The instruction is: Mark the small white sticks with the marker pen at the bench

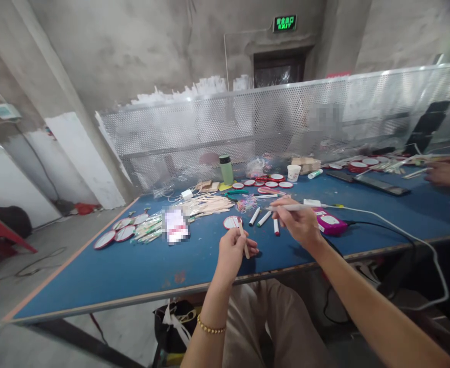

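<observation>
My left hand (234,248) is closed on a flat wooden stick (245,243) near the table's front edge. The stick's upper end lies against a round white disc with a red rim (231,222). My right hand (299,225) grips a white pen-like tool (292,208), its tip pointing left above the table. Markers with dark, green and red caps (254,216) lie between the hands and just beyond them. A small heap of colourful thin strands (247,203) sits behind the disc. Right of my right hand is a magenta box (331,223) with a black cable.
The blue table (133,276) carries wooden sticks (209,203), more red-rimmed discs (125,233), a green bottle (226,170) and a paper cup (293,173). A white cable curves down at right. Another person's hand (449,171) is at the far right. A perforated metal screen (209,128) stands behind.
</observation>
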`<move>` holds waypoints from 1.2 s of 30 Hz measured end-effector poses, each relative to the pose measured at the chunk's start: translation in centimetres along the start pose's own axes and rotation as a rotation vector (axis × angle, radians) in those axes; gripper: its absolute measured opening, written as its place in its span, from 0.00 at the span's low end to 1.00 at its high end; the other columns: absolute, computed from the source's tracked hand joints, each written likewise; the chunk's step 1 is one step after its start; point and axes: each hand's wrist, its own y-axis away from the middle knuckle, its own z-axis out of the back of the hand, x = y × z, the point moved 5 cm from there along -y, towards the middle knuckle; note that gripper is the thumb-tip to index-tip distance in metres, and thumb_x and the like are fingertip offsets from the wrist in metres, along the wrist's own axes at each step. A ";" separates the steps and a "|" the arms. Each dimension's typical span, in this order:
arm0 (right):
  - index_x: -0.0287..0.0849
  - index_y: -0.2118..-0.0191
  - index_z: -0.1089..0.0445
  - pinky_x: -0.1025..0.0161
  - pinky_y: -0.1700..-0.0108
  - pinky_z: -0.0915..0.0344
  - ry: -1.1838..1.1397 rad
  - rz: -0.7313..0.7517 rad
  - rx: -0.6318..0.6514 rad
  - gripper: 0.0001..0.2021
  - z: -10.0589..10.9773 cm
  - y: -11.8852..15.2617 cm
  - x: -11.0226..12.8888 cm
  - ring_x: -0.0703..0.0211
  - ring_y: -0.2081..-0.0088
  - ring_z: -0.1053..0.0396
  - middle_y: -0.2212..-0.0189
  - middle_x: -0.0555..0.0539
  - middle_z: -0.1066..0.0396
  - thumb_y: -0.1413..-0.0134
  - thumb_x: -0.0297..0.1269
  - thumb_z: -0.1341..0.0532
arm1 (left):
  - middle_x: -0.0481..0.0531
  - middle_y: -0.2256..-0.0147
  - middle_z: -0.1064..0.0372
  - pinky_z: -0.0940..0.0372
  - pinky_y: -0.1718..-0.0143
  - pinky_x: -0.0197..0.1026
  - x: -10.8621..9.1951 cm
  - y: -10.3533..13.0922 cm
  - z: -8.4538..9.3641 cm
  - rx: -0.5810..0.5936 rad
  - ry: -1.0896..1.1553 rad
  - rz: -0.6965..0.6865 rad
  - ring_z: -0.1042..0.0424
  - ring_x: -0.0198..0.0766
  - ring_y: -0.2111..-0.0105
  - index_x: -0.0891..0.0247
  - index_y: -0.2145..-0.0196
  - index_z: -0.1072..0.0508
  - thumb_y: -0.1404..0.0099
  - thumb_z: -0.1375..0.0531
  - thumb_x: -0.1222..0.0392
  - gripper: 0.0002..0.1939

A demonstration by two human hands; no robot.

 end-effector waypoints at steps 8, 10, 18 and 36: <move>0.42 0.73 0.33 0.68 0.83 0.41 -0.392 -0.284 -0.216 0.13 -2.0 3.1 0.9 0.68 0.86 0.40 0.85 0.56 0.37 0.45 0.45 0.38 | 0.52 0.76 0.24 0.31 0.77 0.36 0.0 1.2 -1.0 0.096 0.003 0.047 0.25 0.37 0.79 0.64 0.68 0.34 0.46 0.36 0.47 0.18; 0.41 0.70 0.30 0.67 0.81 0.39 -0.409 -0.296 -0.154 0.12 -2.8 3.4 1.4 0.67 0.85 0.38 0.84 0.55 0.35 0.43 0.45 0.40 | 0.53 0.75 0.24 0.31 0.75 0.37 0.1 1.3 -1.1 0.125 0.016 0.045 0.25 0.37 0.78 0.65 0.66 0.32 0.46 0.35 0.46 0.20; 0.44 0.66 0.28 0.63 0.72 0.30 -0.360 -0.300 -0.048 0.08 -4.4 4.4 2.0 0.61 0.78 0.29 0.79 0.52 0.28 0.44 0.42 0.39 | 0.50 0.76 0.26 0.31 0.74 0.38 0.1 1.3 -0.9 0.141 0.032 -0.006 0.25 0.39 0.79 0.64 0.64 0.32 0.45 0.36 0.45 0.20; 0.44 0.68 0.27 0.67 0.82 0.34 -0.400 -0.374 -0.100 0.10 -5.5 5.2 1.3 0.63 0.82 0.32 0.80 0.52 0.29 0.45 0.45 0.38 | 0.46 0.75 0.30 0.30 0.73 0.38 -0.3 1.3 -1.3 0.188 0.030 0.008 0.27 0.35 0.79 0.63 0.63 0.31 0.47 0.33 0.46 0.21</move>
